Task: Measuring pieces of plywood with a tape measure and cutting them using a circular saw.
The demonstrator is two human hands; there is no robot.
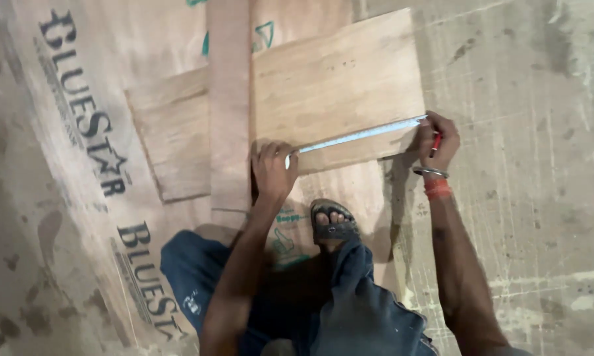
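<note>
Both hands stretch our tape measure (356, 136) along the board (339, 92): left hand (274, 168) pinning it, right hand (440, 140) gripping a red pencil (435, 143); no mark visible yet.

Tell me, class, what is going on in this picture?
A person crouches over sheets of plywood on a concrete floor. The left hand presses one end of a measuring tape onto a small plywood panel. The right hand holds the other end at the panel's right edge, with a red pencil in its fingers. The tape lies stretched along the panel's near edge. A narrow wooden strip lies across the panel, and a sandalled foot rests on the large sheet underneath.
</note>
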